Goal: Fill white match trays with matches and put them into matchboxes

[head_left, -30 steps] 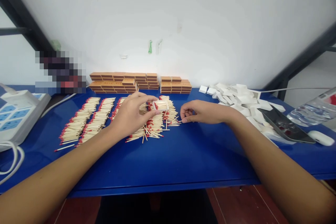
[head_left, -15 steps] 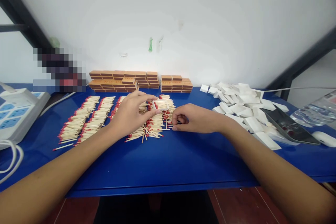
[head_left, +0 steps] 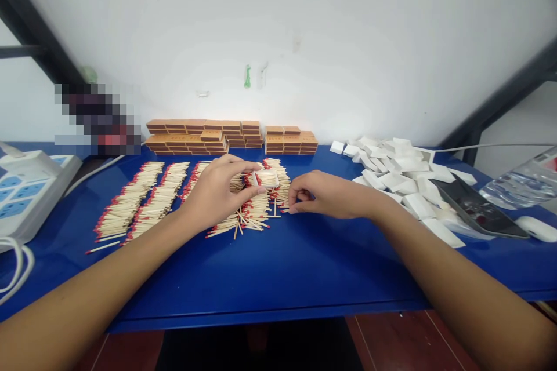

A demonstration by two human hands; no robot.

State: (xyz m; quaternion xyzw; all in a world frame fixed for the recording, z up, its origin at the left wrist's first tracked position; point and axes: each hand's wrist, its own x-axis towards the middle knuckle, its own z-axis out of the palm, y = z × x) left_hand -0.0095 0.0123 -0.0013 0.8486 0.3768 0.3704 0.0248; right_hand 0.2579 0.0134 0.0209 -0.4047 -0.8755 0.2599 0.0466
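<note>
Between its thumb and fingers my left hand (head_left: 217, 188) grips a small white matchbox tray (head_left: 271, 186) by the ends. Red-headed matches lie inside the tray, which is just above the matches piled on the blue table. To the right, my right hand (head_left: 324, 194) is closed in a pinch, and a match (head_left: 285, 210) sticks out from its fingertips. Loose matches (head_left: 256, 208) lie jumbled below and around the tray. Farther left, more matches (head_left: 130, 197) form slanting rows, partly covered by my left hand and forearm.
Orange-brown matchboxes are stacked along the wall in a left stack (head_left: 187, 139) and a right stack (head_left: 291, 142). White trays (head_left: 404, 171) are heaped at right, near a dark phone-like slab (head_left: 478, 208), a white mouse (head_left: 537, 229) and a plastic bottle (head_left: 522, 185). A power strip (head_left: 35, 197) stands left.
The tray in my left hand has tipped so that its inside shows more. My right hand's fingertips have closed closer together on a match beside the pile. The view has shifted slightly.
</note>
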